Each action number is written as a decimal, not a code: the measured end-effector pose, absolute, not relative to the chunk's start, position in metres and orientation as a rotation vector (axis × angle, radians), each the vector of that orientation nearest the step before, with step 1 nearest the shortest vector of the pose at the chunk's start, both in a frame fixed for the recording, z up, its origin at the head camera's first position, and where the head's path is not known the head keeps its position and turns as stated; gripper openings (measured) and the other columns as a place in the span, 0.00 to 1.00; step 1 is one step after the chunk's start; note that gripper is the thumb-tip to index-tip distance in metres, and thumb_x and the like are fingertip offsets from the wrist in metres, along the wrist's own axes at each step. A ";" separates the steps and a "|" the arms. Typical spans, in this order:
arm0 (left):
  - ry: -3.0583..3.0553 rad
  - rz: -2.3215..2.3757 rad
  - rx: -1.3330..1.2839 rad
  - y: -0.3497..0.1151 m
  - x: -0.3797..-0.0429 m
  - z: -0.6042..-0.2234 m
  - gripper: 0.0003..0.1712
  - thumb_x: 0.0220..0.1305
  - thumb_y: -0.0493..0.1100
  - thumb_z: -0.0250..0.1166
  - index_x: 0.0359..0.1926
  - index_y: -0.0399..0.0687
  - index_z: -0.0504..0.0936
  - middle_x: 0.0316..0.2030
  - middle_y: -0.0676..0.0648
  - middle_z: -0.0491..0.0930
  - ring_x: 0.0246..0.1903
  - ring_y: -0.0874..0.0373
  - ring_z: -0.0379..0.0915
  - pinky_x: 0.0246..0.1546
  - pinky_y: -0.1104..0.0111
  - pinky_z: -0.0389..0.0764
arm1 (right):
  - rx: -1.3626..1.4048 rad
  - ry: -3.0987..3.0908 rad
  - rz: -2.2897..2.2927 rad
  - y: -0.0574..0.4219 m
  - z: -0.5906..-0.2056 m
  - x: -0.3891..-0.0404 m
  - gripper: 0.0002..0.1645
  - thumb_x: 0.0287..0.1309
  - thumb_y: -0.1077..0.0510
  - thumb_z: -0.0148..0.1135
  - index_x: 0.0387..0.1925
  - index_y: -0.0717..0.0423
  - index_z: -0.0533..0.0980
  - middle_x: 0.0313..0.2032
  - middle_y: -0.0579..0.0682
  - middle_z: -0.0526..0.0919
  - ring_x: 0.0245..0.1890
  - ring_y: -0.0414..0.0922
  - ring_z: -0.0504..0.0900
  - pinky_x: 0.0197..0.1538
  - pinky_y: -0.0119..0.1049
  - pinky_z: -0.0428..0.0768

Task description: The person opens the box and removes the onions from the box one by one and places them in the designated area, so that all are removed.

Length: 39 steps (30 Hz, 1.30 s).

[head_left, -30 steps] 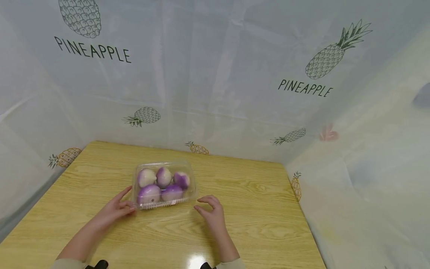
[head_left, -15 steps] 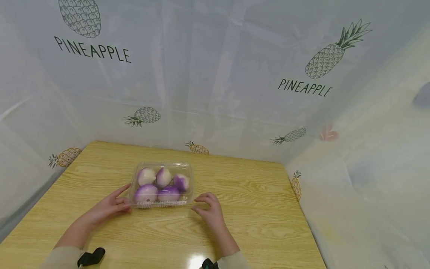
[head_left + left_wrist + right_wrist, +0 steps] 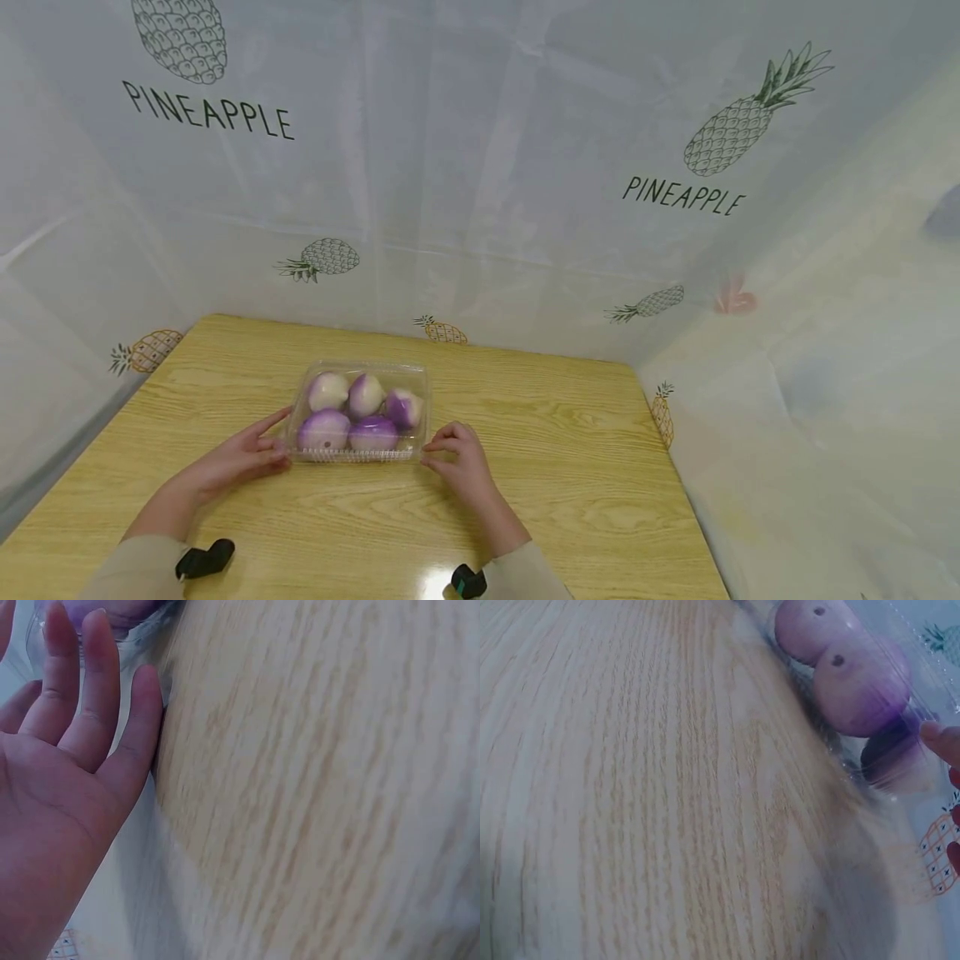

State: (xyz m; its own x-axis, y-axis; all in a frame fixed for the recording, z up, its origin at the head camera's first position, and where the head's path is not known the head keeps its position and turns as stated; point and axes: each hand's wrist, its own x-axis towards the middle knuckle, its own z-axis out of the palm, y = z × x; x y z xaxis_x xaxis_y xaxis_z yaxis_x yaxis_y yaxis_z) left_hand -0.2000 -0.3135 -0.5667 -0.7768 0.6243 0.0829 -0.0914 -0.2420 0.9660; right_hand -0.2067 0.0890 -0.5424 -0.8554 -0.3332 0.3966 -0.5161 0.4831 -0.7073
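Observation:
A clear plastic clamshell box (image 3: 416,379) holds several purple-and-white turnips (image 3: 373,433) behind its transparent lid. At its left side is my left hand (image 3: 238,460), fingers spread and loosely extended, with fingertips right at the wall. In the left wrist view the left palm (image 3: 52,795) shows, the little finger low along the tabletop. My right hand (image 3: 467,467) is at the box's front right corner, thumb and index finger close together there. A right fingertip (image 3: 933,732) meets the clear edge in the right wrist view; I cannot tell whether the corner is pinched.
The box stands on a wood-grain table (image 3: 570,467), back left of its middle. Pale sheeting (image 3: 480,167) printed with pineapples rises behind and beside the table. Black wrist devices (image 3: 206,558) sit at both cuffs, and a glare spot (image 3: 437,581) shines near the front.
The box has shifted slightly left and straightened, the left hand moving left with it. My right hand has moved left, bringing its fingertips from beside the box up to its front right corner.

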 end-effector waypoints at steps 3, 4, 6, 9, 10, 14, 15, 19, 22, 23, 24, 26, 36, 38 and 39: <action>1.586 2.036 0.620 -0.315 -0.201 -0.565 0.41 0.73 0.26 0.47 0.72 0.74 0.53 0.43 0.47 0.80 0.48 0.54 0.79 0.54 0.62 0.77 | 0.742 -2.566 1.303 0.088 -0.540 -0.208 0.05 0.48 0.60 0.76 0.30 0.54 0.87 0.36 0.40 0.77 0.42 0.40 0.71 0.46 0.35 0.74; 1.596 2.029 0.618 -0.316 -0.202 -0.564 0.41 0.73 0.26 0.47 0.73 0.73 0.52 0.43 0.48 0.80 0.48 0.54 0.79 0.54 0.62 0.77 | 0.745 -2.579 1.304 0.088 -0.539 -0.208 0.04 0.48 0.60 0.76 0.30 0.53 0.87 0.36 0.40 0.76 0.42 0.39 0.71 0.46 0.34 0.74; 1.615 2.015 0.606 -0.318 -0.203 -0.564 0.40 0.73 0.27 0.47 0.73 0.72 0.52 0.43 0.48 0.80 0.48 0.55 0.79 0.54 0.62 0.76 | 0.765 -2.595 1.294 0.087 -0.539 -0.209 0.04 0.48 0.60 0.76 0.29 0.53 0.88 0.36 0.40 0.76 0.42 0.39 0.70 0.46 0.34 0.73; 1.633 2.010 0.595 -0.321 -0.205 -0.564 0.40 0.73 0.27 0.47 0.73 0.73 0.54 0.43 0.48 0.80 0.48 0.55 0.78 0.54 0.63 0.76 | 0.793 -2.601 1.281 0.085 -0.538 -0.210 0.04 0.47 0.60 0.77 0.28 0.52 0.88 0.35 0.40 0.75 0.41 0.38 0.69 0.46 0.33 0.72; 1.638 2.011 0.595 -0.321 -0.205 -0.563 0.39 0.73 0.27 0.47 0.72 0.73 0.55 0.43 0.48 0.80 0.48 0.55 0.78 0.54 0.63 0.77 | 0.800 -2.603 1.275 0.084 -0.538 -0.211 0.04 0.47 0.60 0.77 0.27 0.52 0.88 0.35 0.40 0.75 0.41 0.39 0.69 0.46 0.33 0.72; 1.706 2.000 0.601 -0.321 -0.203 -0.560 0.38 0.73 0.28 0.49 0.72 0.71 0.57 0.44 0.47 0.80 0.47 0.57 0.78 0.53 0.66 0.77 | 0.808 -2.617 1.254 0.083 -0.538 -0.212 0.03 0.46 0.59 0.77 0.27 0.50 0.88 0.35 0.38 0.75 0.42 0.38 0.69 0.46 0.32 0.72; 1.743 1.991 0.603 -0.321 -0.202 -0.559 0.38 0.72 0.28 0.50 0.73 0.68 0.56 0.44 0.46 0.80 0.47 0.58 0.78 0.52 0.66 0.78 | 0.810 -2.621 1.252 0.082 -0.538 -0.212 0.03 0.47 0.59 0.77 0.27 0.50 0.88 0.35 0.38 0.75 0.42 0.38 0.69 0.47 0.32 0.72; 1.996 1.907 0.542 -0.322 -0.198 -0.556 0.38 0.70 0.30 0.55 0.76 0.51 0.53 0.48 0.44 0.78 0.46 0.62 0.77 0.47 0.68 0.80 | 0.824 -2.619 1.243 0.082 -0.537 -0.212 0.03 0.47 0.58 0.77 0.26 0.49 0.88 0.35 0.37 0.75 0.42 0.38 0.69 0.46 0.33 0.71; 2.161 1.863 0.438 -0.323 -0.194 -0.552 0.38 0.68 0.32 0.60 0.74 0.38 0.53 0.51 0.44 0.76 0.46 0.64 0.77 0.44 0.66 0.81 | 0.841 -2.609 1.228 0.081 -0.537 -0.212 0.03 0.47 0.57 0.77 0.26 0.50 0.88 0.36 0.38 0.75 0.42 0.39 0.69 0.47 0.33 0.72; 2.201 1.851 0.422 -0.324 -0.193 -0.551 0.38 0.67 0.32 0.60 0.73 0.34 0.52 0.52 0.43 0.75 0.46 0.65 0.76 0.43 0.65 0.82 | 0.845 -2.606 1.226 0.081 -0.538 -0.212 0.03 0.47 0.57 0.77 0.26 0.50 0.88 0.36 0.38 0.75 0.42 0.39 0.69 0.47 0.33 0.72; 2.228 1.852 0.408 -0.324 -0.192 -0.549 0.38 0.67 0.32 0.61 0.71 0.29 0.52 0.53 0.42 0.75 0.46 0.66 0.76 0.42 0.64 0.82 | 0.850 -2.600 1.222 0.081 -0.538 -0.212 0.03 0.47 0.57 0.76 0.26 0.50 0.88 0.36 0.39 0.75 0.42 0.39 0.69 0.47 0.33 0.72; 2.267 1.862 0.345 -0.324 -0.189 -0.547 0.37 0.66 0.32 0.62 0.69 0.25 0.52 0.53 0.40 0.75 0.45 0.68 0.76 0.41 0.62 0.82 | 0.863 -2.583 1.213 0.081 -0.539 -0.212 0.03 0.47 0.57 0.77 0.26 0.50 0.88 0.36 0.39 0.76 0.43 0.39 0.70 0.48 0.33 0.72; 2.595 1.745 0.239 -0.317 -0.172 -0.529 0.31 0.65 0.36 0.65 0.62 0.25 0.62 0.47 0.34 0.74 0.40 0.71 0.74 0.37 0.71 0.81 | 0.949 -2.488 1.216 0.077 -0.540 -0.211 0.03 0.48 0.59 0.76 0.26 0.53 0.87 0.36 0.42 0.78 0.43 0.42 0.72 0.49 0.35 0.72; 2.600 1.764 0.264 -0.312 -0.169 -0.524 0.29 0.64 0.34 0.66 0.60 0.26 0.64 0.45 0.39 0.76 0.39 0.68 0.75 0.37 0.71 0.81 | 0.974 -2.455 1.213 0.077 -0.540 -0.210 0.03 0.47 0.60 0.76 0.25 0.55 0.87 0.35 0.43 0.79 0.43 0.43 0.72 0.48 0.35 0.73; 2.591 1.781 0.285 -0.309 -0.168 -0.522 0.27 0.64 0.33 0.65 0.59 0.26 0.65 0.43 0.41 0.76 0.38 0.67 0.76 0.37 0.71 0.81 | 0.986 -2.439 1.213 0.076 -0.539 -0.210 0.03 0.47 0.61 0.76 0.25 0.55 0.87 0.35 0.44 0.79 0.42 0.43 0.73 0.48 0.35 0.73</action>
State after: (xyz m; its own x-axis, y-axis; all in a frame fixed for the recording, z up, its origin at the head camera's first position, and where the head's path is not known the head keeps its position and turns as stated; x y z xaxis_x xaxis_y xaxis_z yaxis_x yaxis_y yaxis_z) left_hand -0.1679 -0.3094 -0.5218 -0.9836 0.1397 0.1145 0.1570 0.3474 0.9245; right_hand -0.2103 0.0761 -0.5394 -0.7419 -0.4631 0.4849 -0.6661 0.4264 -0.6119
